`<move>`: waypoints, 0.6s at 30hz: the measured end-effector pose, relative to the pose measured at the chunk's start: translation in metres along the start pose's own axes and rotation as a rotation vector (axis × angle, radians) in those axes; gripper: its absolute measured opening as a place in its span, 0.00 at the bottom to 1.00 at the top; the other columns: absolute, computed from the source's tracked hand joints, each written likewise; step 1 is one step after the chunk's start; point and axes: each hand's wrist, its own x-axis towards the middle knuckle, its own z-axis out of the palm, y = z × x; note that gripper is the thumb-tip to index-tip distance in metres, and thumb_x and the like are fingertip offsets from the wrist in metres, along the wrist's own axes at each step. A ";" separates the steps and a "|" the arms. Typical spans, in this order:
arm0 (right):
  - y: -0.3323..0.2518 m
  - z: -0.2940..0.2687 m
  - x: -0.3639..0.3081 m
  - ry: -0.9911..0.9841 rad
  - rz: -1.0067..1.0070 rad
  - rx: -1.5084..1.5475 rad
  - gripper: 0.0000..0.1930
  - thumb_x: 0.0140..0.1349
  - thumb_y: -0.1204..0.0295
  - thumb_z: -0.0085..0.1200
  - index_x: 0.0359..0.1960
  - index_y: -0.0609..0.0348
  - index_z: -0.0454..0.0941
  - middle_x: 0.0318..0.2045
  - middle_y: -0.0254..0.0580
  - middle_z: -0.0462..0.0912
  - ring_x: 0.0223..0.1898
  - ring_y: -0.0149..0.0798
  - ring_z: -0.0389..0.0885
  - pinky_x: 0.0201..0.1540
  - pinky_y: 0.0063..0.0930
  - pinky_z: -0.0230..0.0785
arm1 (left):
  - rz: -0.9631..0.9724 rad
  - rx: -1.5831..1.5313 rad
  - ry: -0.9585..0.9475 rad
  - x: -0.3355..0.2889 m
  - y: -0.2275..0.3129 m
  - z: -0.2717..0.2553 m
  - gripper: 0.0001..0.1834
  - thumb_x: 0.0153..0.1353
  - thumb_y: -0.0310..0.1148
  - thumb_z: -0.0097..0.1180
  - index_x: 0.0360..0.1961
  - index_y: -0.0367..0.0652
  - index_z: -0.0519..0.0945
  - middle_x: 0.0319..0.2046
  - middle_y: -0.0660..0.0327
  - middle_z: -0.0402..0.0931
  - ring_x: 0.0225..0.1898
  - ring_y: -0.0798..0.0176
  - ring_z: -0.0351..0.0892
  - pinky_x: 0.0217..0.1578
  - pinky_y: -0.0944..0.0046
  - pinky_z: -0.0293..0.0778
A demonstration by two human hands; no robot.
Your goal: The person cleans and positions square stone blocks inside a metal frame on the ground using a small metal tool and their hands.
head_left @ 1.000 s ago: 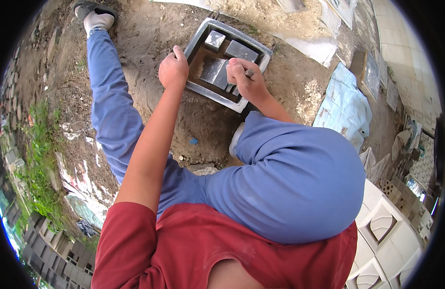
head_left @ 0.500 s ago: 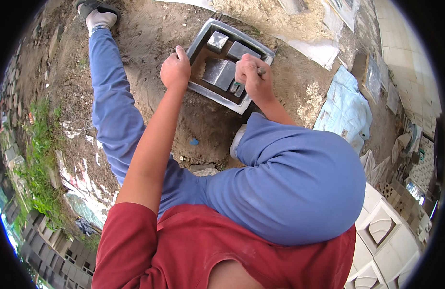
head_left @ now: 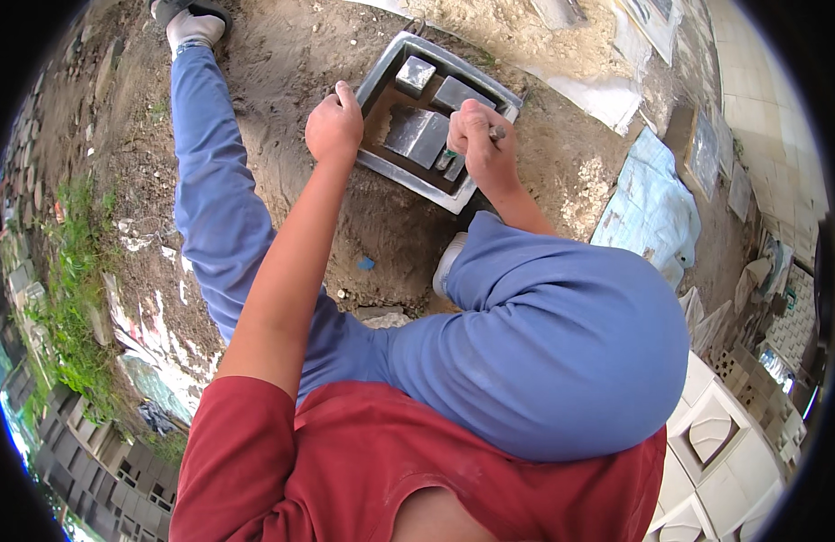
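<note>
Directly between left hand and right hand lies the grey metal mould

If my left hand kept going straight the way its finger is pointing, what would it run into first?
The left hand rests at the near-left rim of the square metal mould, its finger pointing up along that rim. Straight on, it would likely slide along that rim toward the mould's far corner, though depth is hard to judge.
</note>
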 end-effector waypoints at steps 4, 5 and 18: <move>0.001 -0.001 0.001 -0.006 0.012 -0.018 0.23 0.81 0.63 0.41 0.24 0.59 0.68 0.17 0.27 0.64 0.22 0.23 0.60 0.26 0.24 0.55 | 0.014 0.011 0.022 0.002 -0.007 0.001 0.37 0.74 0.57 0.31 0.35 0.41 0.88 0.37 0.42 0.85 0.43 0.37 0.84 0.48 0.41 0.76; -0.002 -0.002 -0.002 0.021 -0.007 0.046 0.23 0.81 0.63 0.41 0.24 0.59 0.68 0.17 0.27 0.64 0.22 0.23 0.60 0.25 0.24 0.55 | 0.015 0.010 0.018 0.000 -0.005 0.001 0.37 0.74 0.57 0.31 0.35 0.41 0.88 0.37 0.42 0.85 0.43 0.37 0.84 0.48 0.41 0.76; -0.079 -0.041 0.004 0.162 -0.262 0.275 0.26 0.82 0.60 0.38 0.20 0.51 0.58 0.14 0.28 0.57 0.16 0.27 0.52 0.21 0.29 0.51 | 0.062 -0.009 -0.002 0.001 -0.006 0.001 0.34 0.74 0.56 0.34 0.36 0.40 0.86 0.36 0.41 0.84 0.43 0.35 0.83 0.47 0.40 0.75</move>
